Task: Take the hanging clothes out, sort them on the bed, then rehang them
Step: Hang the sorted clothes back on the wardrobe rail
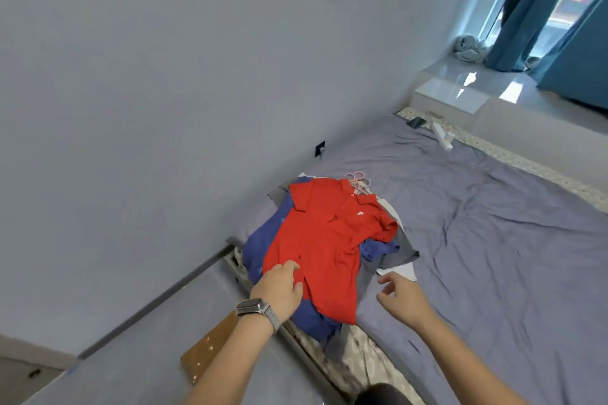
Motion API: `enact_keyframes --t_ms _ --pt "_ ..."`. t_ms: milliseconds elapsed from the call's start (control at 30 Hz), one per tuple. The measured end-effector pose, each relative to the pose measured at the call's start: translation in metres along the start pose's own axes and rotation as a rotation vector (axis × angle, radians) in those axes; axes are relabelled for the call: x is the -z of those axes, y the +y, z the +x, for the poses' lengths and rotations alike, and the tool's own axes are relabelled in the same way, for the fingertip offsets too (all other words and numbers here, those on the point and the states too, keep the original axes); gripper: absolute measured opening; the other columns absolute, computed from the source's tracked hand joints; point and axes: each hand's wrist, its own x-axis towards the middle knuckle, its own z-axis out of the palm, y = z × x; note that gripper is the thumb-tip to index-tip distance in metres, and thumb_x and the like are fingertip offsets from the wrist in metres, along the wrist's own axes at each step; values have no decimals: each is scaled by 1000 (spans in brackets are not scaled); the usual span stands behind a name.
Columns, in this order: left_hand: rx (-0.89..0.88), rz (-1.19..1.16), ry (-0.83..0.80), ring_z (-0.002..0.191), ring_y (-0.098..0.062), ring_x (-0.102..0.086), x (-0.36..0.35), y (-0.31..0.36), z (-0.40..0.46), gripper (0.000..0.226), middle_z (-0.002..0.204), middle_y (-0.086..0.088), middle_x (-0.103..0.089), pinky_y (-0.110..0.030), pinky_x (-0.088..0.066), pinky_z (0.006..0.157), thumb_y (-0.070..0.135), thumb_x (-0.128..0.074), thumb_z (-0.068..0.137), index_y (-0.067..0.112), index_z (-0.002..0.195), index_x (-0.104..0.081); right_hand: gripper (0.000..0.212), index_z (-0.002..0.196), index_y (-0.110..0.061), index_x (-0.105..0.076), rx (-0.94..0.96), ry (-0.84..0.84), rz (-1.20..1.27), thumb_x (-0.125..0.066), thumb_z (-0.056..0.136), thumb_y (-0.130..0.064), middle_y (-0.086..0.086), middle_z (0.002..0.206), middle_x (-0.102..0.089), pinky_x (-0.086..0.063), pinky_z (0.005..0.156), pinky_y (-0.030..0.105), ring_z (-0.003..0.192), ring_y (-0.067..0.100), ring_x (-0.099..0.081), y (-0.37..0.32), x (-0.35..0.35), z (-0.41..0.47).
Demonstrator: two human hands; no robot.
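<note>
A red polo shirt (332, 240) lies on top of a pile of clothes at the near left corner of the bed (493, 240). Under it are a blue garment (263, 240) and grey pieces (399, 253). Pink hangers (358, 179) stick out at the pile's far end. My left hand (279, 288), a watch on its wrist, rests on the lower hem of the red shirt with its fingers touching the cloth. My right hand (399, 297) hovers just right of the pile over the grey sheet, fingers loosely curled and holding nothing.
A grey-blue wall runs along the bed's left side. A brown board (210, 345) leans by the bed frame near my left arm. A black phone (416, 122) and a white object (442, 136) lie at the bed's far end. Blue curtains (539, 10) hang over the window ledge.
</note>
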Motion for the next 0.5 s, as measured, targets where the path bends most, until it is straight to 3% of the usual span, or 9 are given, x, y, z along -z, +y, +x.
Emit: enact_keyframes --t_ms 100,267,333,433,500 --pt "-32 3 13 96 -15 -59 2 -1 51 35 107 3 -57 -34 -50 83 32 -48 91 26 125 -48 27 111 -16 -61 -40 27 0 -58 84 -16 -6 87 -63 -34 59 12 71 2 -51 10 6 46" --pt "-31 -18 29 99 -11 -57 -15 -5 135 34 107 3 -57 -24 -46 84 31 -48 92 25 126 -48 23 106 -21 -54 -101 8 -61 -59 84 -21 -1 100 -61 -42 77 26 103 22 -60 40 13 149" --pt "-5 -34 53 102 -12 -57 -25 0 173 34 109 3 -57 -28 -47 86 30 -49 91 26 125 -49 36 116 -12 -55 -115 -37 -107 -58 82 -26 8 114 -63 -43 86 30 110 27 -59 56 15 200" --pt "-9 -36 138 108 -15 -55 -39 24 254 35 113 2 -57 -31 -45 91 29 -49 91 26 125 -50 65 119 -5 -51 -138 -132 -152 -44 66 -41 16 121 -62 -44 87 32 111 32 -59 85 18 295" --pt "-38 -46 194 109 -17 -54 -45 46 312 34 113 2 -57 -34 -45 91 28 -50 90 26 124 -51 68 125 -5 -49 -152 -164 -176 -46 68 -42 17 126 -59 -45 91 33 114 32 -58 106 14 367"
